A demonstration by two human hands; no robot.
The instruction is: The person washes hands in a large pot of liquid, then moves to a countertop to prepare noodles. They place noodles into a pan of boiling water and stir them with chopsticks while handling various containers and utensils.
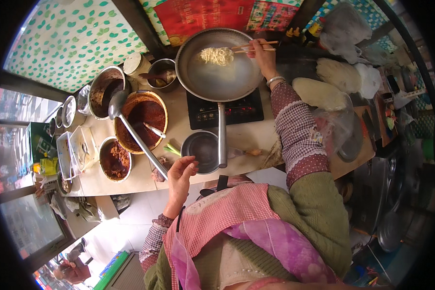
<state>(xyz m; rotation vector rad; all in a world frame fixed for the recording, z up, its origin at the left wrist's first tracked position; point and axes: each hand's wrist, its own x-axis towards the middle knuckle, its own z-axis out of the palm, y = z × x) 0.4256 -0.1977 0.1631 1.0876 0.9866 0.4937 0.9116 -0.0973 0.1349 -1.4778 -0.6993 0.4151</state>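
My right hand (264, 57) grips a pair of wooden chopsticks (255, 45). Their tips meet a bundle of pale noodles (216, 56) within the outline of a wide metal pan (217, 85); whether the noodles touch the liquid is unclear. The pan sits on a black induction cooktop (203, 114) with lit red indicators, its metal handle (222, 137) pointing toward me. My left hand (181, 174) is loosely curled beside a smaller dark pot (202, 148), nothing visible between its fingers. A large metal ladle (137, 139) lies across the sauce pots, its handle end disappearing behind that hand.
Left are a pot of red sauce (156, 112) with a white-handled utensil, a bowl of brown paste (116, 159), a deep pot (107, 90) and clear plastic containers (82, 148). Dough (313, 92) lies right under plastic. A brush (250, 152) rests near the table's front edge.
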